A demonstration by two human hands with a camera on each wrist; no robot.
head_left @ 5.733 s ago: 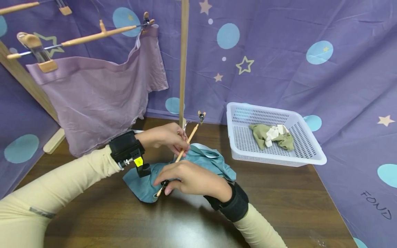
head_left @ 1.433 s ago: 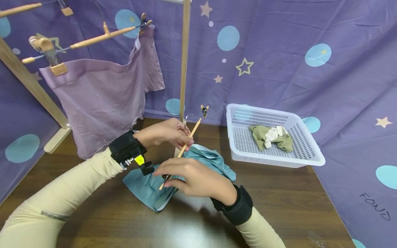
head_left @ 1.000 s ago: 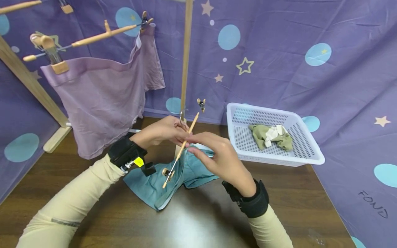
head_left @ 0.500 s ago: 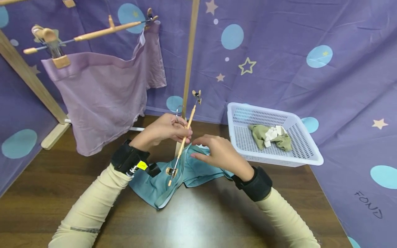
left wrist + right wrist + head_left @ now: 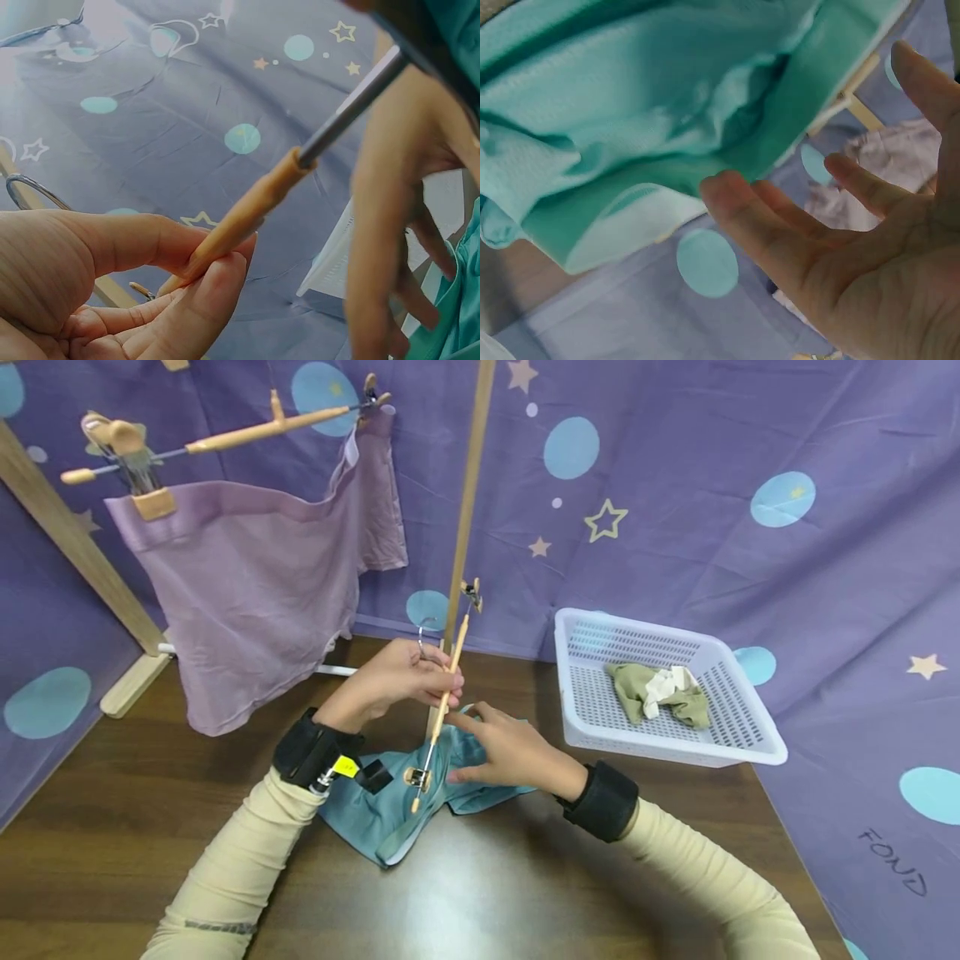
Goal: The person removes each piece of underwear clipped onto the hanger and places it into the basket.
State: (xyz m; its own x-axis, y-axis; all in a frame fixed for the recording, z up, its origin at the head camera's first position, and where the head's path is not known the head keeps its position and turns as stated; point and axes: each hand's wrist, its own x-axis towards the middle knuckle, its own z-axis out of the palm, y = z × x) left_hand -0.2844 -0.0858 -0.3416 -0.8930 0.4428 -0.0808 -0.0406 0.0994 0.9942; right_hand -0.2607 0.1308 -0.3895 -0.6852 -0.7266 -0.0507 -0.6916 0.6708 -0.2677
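My left hand (image 5: 401,681) pinches the wooden bar (image 5: 458,647) of a clip hanger between thumb and fingers; its metal hook rises behind the hand. One clip (image 5: 417,778) sits near the close end of the hanger, another clip (image 5: 472,596) at the far end. Below lies a teal garment (image 5: 367,818) with a pale-lined waistband, crumpled on the table. Over it my right hand (image 5: 517,752) spreads its fingers, thumb apart. In the right wrist view those fingertips (image 5: 724,191) overlap the teal waistband (image 5: 795,112), and nothing is gripped there.
At back left, mauve shorts (image 5: 247,568) hang from another clip hanger (image 5: 255,433) on a wooden rack. A wooden post (image 5: 468,485) stands behind my left hand. A white basket (image 5: 675,752) at right holds an olive and white cloth (image 5: 660,689).
My right hand has left the hanger's near clip, moved up past the bar, and come down over the teal garment. The hanger, in my left hand, has turned more upright in view.
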